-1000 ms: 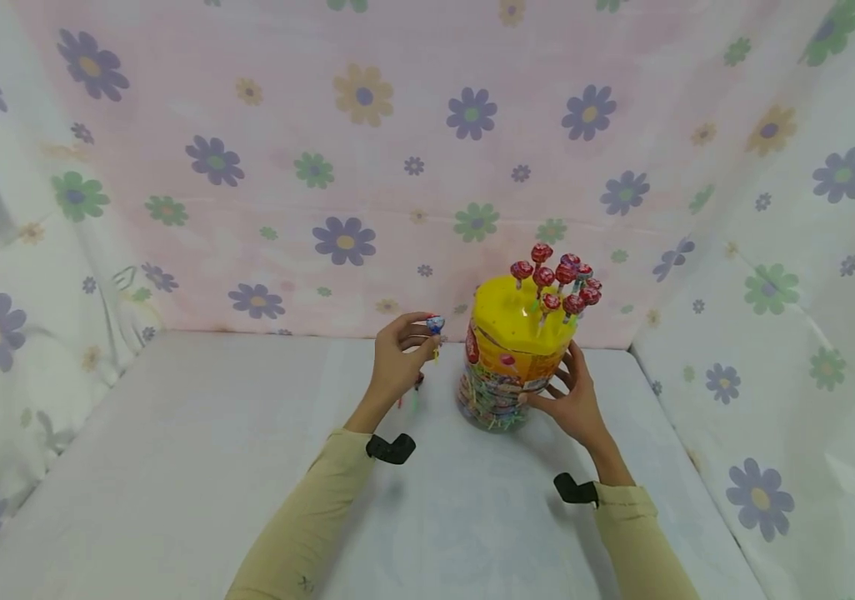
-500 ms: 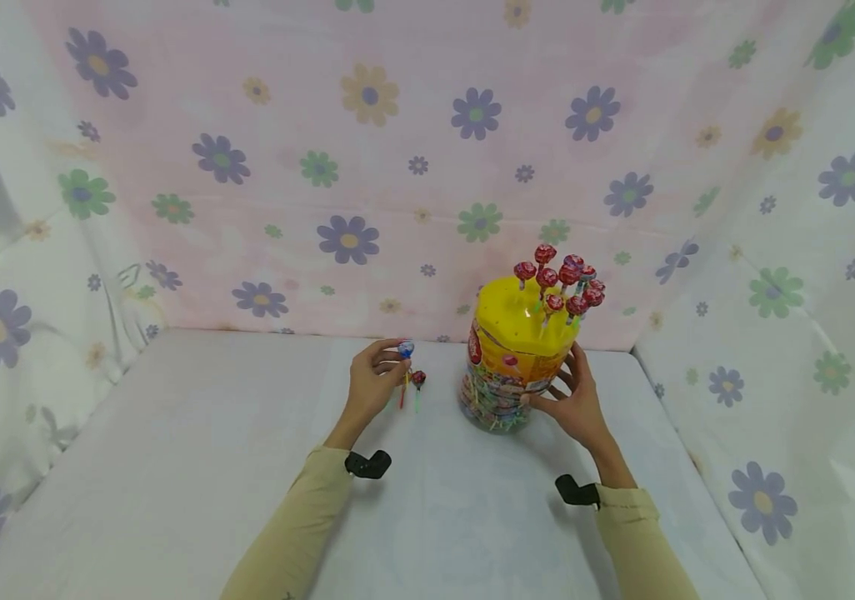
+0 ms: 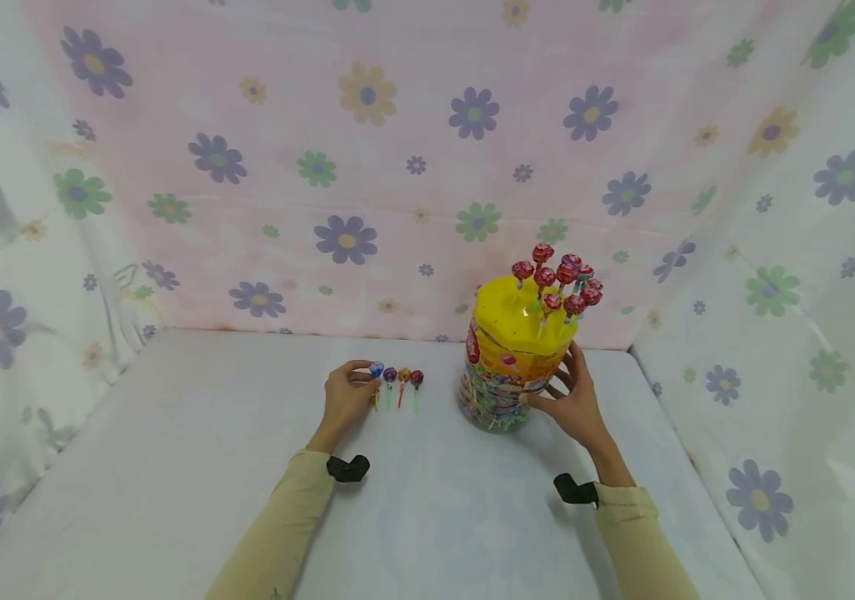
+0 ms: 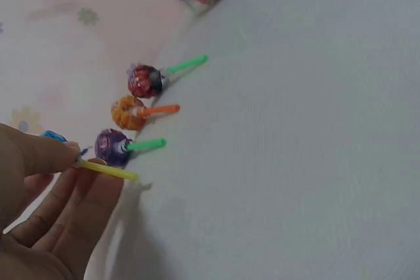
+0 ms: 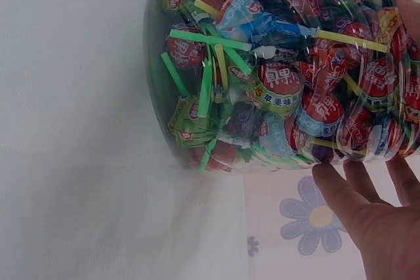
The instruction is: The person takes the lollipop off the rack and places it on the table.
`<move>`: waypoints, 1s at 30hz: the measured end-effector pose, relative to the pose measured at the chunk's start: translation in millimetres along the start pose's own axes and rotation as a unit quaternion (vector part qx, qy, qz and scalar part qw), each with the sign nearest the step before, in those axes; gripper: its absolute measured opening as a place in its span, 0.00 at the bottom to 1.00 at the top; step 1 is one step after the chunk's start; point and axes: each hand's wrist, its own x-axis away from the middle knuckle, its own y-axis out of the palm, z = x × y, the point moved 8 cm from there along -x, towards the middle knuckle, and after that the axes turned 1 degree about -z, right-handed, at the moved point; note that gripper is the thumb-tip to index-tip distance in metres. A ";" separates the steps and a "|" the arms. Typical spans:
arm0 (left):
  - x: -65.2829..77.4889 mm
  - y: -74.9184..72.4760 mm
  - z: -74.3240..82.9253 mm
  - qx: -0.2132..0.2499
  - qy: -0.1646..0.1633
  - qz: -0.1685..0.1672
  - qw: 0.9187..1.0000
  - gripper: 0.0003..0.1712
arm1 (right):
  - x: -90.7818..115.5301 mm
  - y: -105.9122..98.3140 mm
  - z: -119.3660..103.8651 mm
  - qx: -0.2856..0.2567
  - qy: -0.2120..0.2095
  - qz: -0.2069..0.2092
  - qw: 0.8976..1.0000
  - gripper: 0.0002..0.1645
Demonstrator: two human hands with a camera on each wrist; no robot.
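Btwn L hand [image 3: 349, 395] & jar [image 3: 506, 367] lie 3 lollipops [image 3: 403, 376]

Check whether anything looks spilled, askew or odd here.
Nothing looks spilled: three lollipops lie in a neat row beside the left hand. The lollipop cluster atop the yellow lid looks lopsided, though, crowding its right side.

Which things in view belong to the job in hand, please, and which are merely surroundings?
Job:
blue-wrapped lollipop, pinched by the left hand
three lollipops lined up beside it
lollipop jar, held by the right hand
yellow lid with lollipops standing in it

Surroundings:
white table
flowered backdrop
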 end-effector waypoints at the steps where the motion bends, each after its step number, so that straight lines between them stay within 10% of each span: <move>1: -0.9 -0.8 -2.5 -0.009 -0.007 -0.001 1.000 0.19 | -0.1 0.2 0.4 0.000 0.001 0.000 1.000 0.64; 30: -11.1 -1.7 4.7 -0.154 -0.019 -0.009 0.988 0.22 | -0.4 -1.8 2.0 0.010 0.005 0.001 1.000 0.64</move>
